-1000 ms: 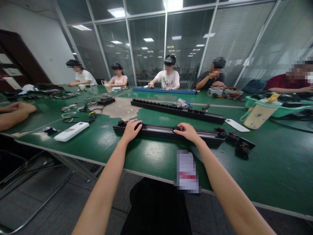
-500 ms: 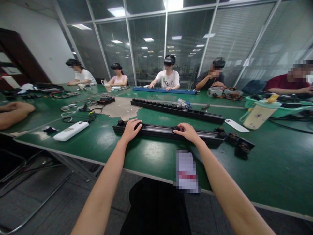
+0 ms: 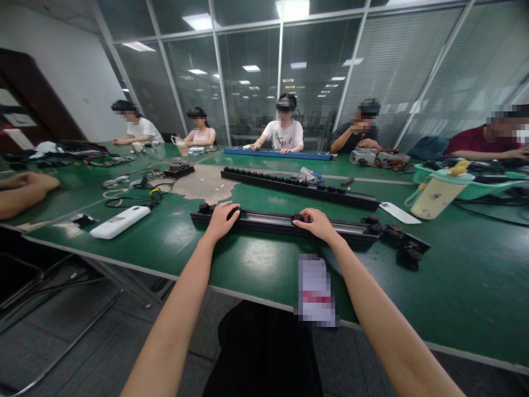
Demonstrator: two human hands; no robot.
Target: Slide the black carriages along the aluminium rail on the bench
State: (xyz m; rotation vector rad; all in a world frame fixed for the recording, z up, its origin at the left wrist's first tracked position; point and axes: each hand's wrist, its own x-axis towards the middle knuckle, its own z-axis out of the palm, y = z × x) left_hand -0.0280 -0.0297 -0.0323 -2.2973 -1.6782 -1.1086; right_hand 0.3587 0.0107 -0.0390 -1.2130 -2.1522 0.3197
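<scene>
A long black track rail [image 3: 268,219] with a grey inner channel lies across the green table in front of me. My left hand [image 3: 223,219] is closed over a small black part in the channel near the rail's left end; fingers cover most of it. Farther right, my right hand [image 3: 317,223] grips another small black fitting [image 3: 298,219], thumb on the near side. Another black fitting [image 3: 204,207] sits at the left end, and a black fitting [image 3: 371,223] at the right end. Loose black pieces [image 3: 408,255] lie just beyond that end.
A second black rail [image 3: 297,187] carrying several fittings lies behind. A white power bank [image 3: 120,221] and cables are on the left. A phone [image 3: 400,213], a yellow cup [image 3: 440,193] and a blurred packet [image 3: 316,289] are on the right. Several people sit around the table.
</scene>
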